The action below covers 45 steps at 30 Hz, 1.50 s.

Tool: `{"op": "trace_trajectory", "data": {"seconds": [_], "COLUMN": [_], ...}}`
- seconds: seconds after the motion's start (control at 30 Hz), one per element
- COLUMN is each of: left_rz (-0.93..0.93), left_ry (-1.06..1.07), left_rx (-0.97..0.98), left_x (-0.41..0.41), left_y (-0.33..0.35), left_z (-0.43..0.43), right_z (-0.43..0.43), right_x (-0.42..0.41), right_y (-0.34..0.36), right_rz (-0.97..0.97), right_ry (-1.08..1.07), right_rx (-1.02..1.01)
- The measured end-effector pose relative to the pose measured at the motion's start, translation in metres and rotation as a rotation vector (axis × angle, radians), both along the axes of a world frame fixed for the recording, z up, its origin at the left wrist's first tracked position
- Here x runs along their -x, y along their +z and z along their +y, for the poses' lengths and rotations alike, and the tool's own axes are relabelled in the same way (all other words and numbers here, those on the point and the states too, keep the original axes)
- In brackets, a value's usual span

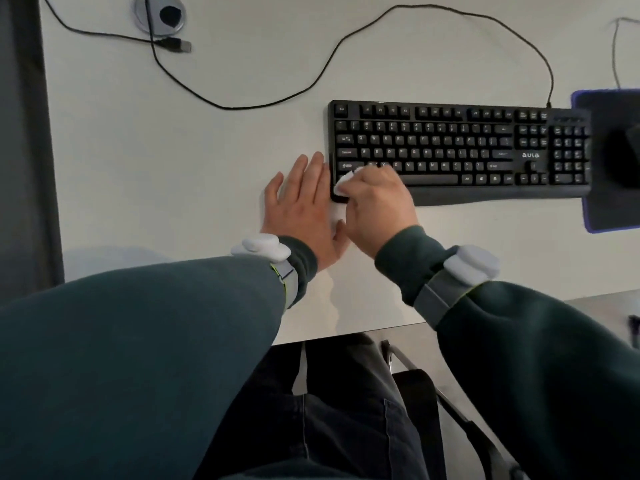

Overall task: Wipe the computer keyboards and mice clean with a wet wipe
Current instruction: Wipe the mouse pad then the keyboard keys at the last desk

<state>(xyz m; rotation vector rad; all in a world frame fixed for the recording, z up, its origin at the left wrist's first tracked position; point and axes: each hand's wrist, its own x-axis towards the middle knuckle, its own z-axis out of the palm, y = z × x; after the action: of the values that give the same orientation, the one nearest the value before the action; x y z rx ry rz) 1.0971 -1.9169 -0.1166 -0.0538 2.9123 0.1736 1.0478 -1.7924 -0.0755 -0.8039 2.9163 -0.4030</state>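
A black keyboard (460, 150) lies on the white desk (207, 161), its cable looping off to the left. My right hand (377, 206) grips a white wet wipe (341, 195) and holds it over the keyboard's front left corner. My left hand (301, 209) lies flat on the desk with straight fingers, its edge against the keyboard's left side. A dark mouse (623, 157) sits on a dark mouse pad (609, 209) at the right edge, partly cut off by the frame.
A loose USB plug (180, 46) and a round cable grommet (161, 16) lie at the desk's far left. A second thin cable (614, 53) runs at the far right. The desk's front edge is just below my wrists, with my lap and a chair beneath.
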Motion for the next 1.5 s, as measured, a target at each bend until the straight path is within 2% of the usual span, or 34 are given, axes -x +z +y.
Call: {"op": "trace_trajectory", "data": {"seconds": [0.1, 0.17, 0.3, 0.4, 0.5, 0.6, 0.73, 0.9, 1.0, 1.07, 1.17, 1.23, 1.33, 1.5], "left_rz": [0.05, 0.058, 0.029, -0.006, 0.015, 0.051, 0.056, -0.005, -0.019, -0.001, 0.045, 0.046, 0.034, 0.003], "left_ry": [0.035, 0.031, 0.022, -0.007, 0.013, 0.041, 0.035, 0.006, -0.002, 0.016, 0.034, 0.035, 0.04, 0.0], "left_rx": [-0.059, -0.075, -0.039, 0.005, -0.011, -0.056, -0.067, -0.009, 0.03, -0.003, -0.045, -0.051, -0.049, -0.028], "left_x": [-0.002, -0.001, 0.0, 0.0, -0.001, -0.001, -0.001, 0.0, -0.001, -0.001, -0.002, -0.002, -0.001, 0.0], "left_y": [0.0, 0.0, 0.002, 0.0, 0.001, 0.002, 0.002, 0.001, 0.0, 0.001, 0.002, 0.002, 0.002, -0.001], "left_z": [0.0, 0.0, 0.001, 0.0, 0.0, 0.0, 0.001, 0.002, 0.001, -0.001, 0.001, 0.002, 0.001, 0.001], "right_z": [-0.016, -0.026, -0.025, -0.01, -0.01, -0.022, -0.035, -0.017, -0.009, -0.014, -0.028, -0.037, -0.041, -0.028], "right_x": [0.045, 0.076, 0.056, 0.011, 0.022, 0.068, 0.094, 0.016, -0.008, 0.008, 0.058, 0.081, 0.079, 0.028], "right_y": [0.016, 0.019, 0.001, 0.0, 0.013, 0.022, 0.022, 0.006, -0.005, 0.001, 0.015, 0.013, -0.004, -0.026], "right_rz": [0.147, 0.13, 0.051, 0.013, 0.052, 0.134, -0.025, 0.093, -0.011, 0.088, 0.221, 0.155, 0.101, 0.132], "right_ry": [-0.16, -0.222, -0.013, 0.034, -0.047, -0.178, -0.041, 0.242, 0.219, 0.179, -0.06, -0.105, 0.025, 0.092], "right_rx": [0.135, 0.104, -0.091, -0.012, 0.04, 0.076, -0.195, -0.384, -0.198, -0.076, 0.085, 0.022, -0.154, -0.029]}}
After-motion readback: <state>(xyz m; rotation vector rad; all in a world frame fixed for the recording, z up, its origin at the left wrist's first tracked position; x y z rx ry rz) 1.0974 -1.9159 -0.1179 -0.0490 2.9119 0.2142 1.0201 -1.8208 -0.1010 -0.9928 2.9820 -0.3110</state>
